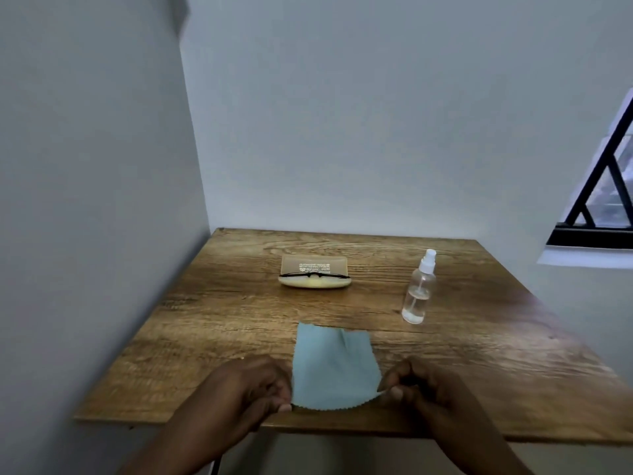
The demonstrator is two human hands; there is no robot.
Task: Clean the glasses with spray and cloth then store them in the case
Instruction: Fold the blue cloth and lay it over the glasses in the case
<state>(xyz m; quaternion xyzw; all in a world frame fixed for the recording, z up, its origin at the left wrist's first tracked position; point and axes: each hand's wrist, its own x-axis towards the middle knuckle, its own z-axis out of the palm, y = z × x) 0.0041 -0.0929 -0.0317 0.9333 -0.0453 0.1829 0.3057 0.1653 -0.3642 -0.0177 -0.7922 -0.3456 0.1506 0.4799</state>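
A light blue cleaning cloth lies flat near the front edge of the wooden table. My left hand pinches its near left corner, and my right hand pinches its near right corner. Farther back at the centre sits an open translucent glasses case with a yellowish lining. Black-framed glasses rest across its front rim. A clear spray bottle with a white nozzle stands upright at the right, partly filled with liquid.
The table stands in a corner, with a wall along its left side and another behind it. A window with black bars is at the far right. Bare wood lies between the cloth and the case.
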